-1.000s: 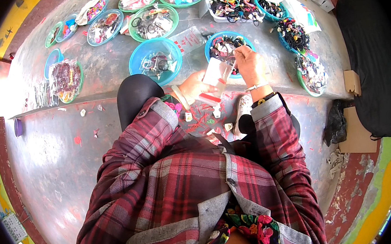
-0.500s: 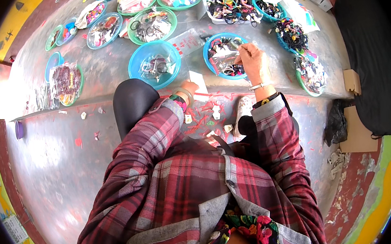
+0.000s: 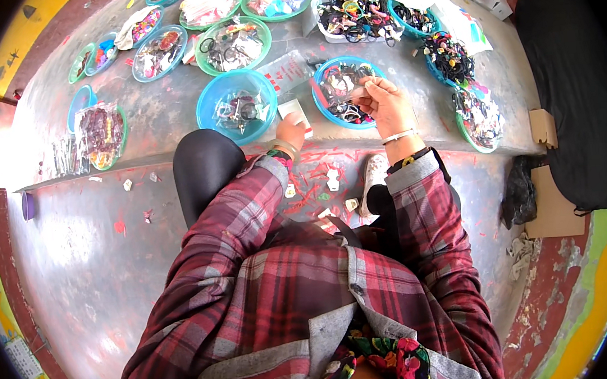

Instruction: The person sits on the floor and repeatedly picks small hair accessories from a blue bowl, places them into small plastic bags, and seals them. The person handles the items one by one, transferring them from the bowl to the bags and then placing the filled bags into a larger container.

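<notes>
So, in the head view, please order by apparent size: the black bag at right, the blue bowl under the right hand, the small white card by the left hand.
1. Black bag, largest.
2. Blue bowl.
3. White card, smallest.

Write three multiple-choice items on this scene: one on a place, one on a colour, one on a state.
1. Where is the right hand?
A. Over the blue bowl
B. On the black bag
C. On the lap

2. What colour is the small card by the left hand?
A. Black
B. White
C. Green

3. How are the right hand's fingers?
A. Spread flat
B. Pinched on a small item
C. Hidden in a sleeve

Answers: 1 A, the hand is above the bowl's rim; 2 B, the card shows pale white against the grey ledge; 3 B, thumb and fingertips meet over the bowl.
</notes>
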